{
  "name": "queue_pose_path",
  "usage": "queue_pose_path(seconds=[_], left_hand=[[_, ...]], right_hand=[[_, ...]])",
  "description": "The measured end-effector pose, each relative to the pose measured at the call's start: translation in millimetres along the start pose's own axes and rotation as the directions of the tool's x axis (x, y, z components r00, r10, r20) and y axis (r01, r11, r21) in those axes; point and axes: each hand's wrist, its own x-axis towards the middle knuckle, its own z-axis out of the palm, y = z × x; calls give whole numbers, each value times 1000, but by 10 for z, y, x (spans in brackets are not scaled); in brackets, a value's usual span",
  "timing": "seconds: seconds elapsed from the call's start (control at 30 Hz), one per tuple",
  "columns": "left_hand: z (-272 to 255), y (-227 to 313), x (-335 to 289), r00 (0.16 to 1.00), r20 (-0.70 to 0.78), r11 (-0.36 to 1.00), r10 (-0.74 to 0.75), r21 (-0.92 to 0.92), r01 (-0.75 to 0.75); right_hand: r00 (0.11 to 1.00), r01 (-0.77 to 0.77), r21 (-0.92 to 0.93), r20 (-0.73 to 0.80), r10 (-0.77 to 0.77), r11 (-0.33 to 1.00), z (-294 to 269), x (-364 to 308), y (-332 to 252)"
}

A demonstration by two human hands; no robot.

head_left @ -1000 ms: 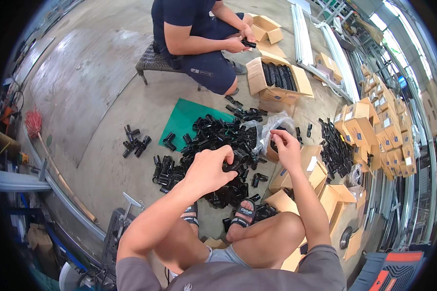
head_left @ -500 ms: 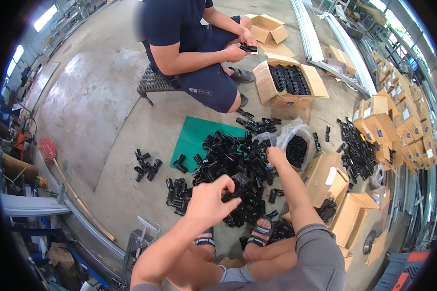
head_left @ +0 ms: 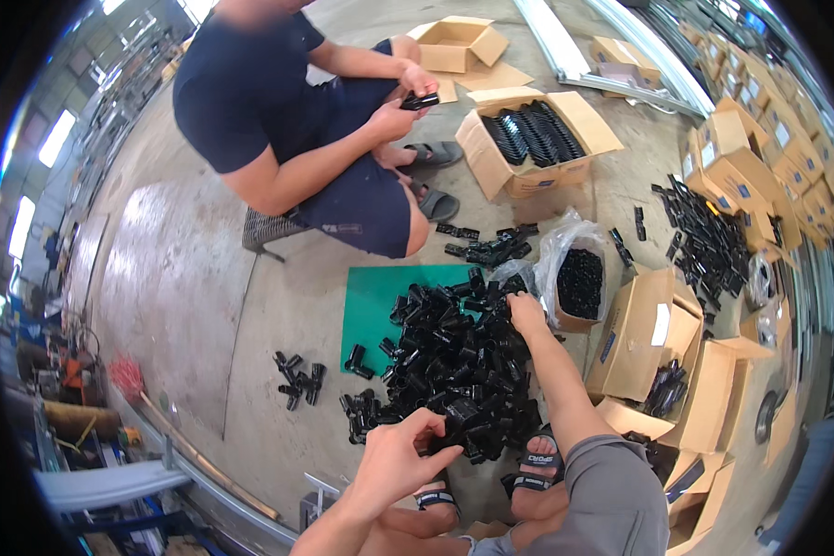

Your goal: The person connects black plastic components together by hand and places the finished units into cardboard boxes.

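A big heap of black plastic tube fittings [head_left: 454, 366] lies on the concrete floor, partly on a green mat [head_left: 372, 301]. My left hand [head_left: 400, 457] is at the near edge of the heap, fingers pinched on one black fitting. My right hand [head_left: 526, 313] reaches to the heap's far right side and rests on the fittings beside a clear bag of small black parts [head_left: 579, 283]; what it grips is hidden. My feet in sandals [head_left: 533, 463] are just below the heap.
A person in dark clothes [head_left: 287, 139] sits on a low stool opposite, holding a black part. An open carton of black pieces [head_left: 533, 134] stands by them. Several cardboard boxes [head_left: 658, 361] crowd the right. A small cluster of fittings [head_left: 298, 378] lies at left.
The view has tilted toward the heap. My right hand has moved from the heap's right edge up toward the bag. My left hand has dropped to the near edge and closed on a fitting.
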Motion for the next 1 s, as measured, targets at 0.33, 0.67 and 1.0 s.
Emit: queue_pose_path(seconds=[0.33, 0.67, 1.0], left_hand=[[49, -148, -43, 992, -126, 993, 33, -112, -47], [-42, -128, -152, 981, -182, 981, 67, -168, -98], [31, 19, -197, 975, -182, 768, 125, -604, -212]], right_hand=[[995, -82, -112, 51, 88, 990, 67, 18, -48], [976, -214, 280, 31, 214, 936, -578, 44, -64], [1000, -1, 911, 8, -15, 412, -2623, -753, -868]])
